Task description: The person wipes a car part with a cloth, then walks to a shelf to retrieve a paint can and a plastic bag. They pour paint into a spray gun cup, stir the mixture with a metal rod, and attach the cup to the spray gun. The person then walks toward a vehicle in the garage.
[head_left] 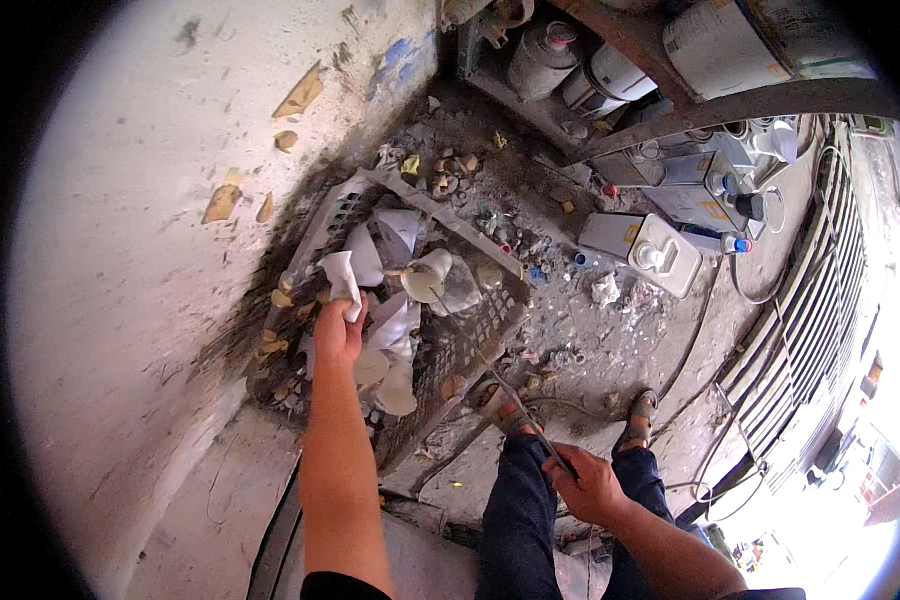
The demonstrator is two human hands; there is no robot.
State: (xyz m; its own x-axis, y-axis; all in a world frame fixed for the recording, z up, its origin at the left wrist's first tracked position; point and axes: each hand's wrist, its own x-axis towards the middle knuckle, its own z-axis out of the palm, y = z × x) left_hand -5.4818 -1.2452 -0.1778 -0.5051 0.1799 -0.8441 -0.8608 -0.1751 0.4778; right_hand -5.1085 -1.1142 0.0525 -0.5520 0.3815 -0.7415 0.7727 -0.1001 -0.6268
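Wall (140, 250): stained white, at our nine o'clock.
Floor (610, 350): we see debris-strewn grime towards three.
Latticed crate (450, 222): just nine-ward of centre, holding pale cups (425, 285).
Rectangular can (615, 235): half past two; its orange label we cannot read.
Our left hand (337, 332): over the crate, pinching white paper-like sheet (340, 278).
Our right hand (585, 487): five o'clock, clamped on thin rod (530, 422).
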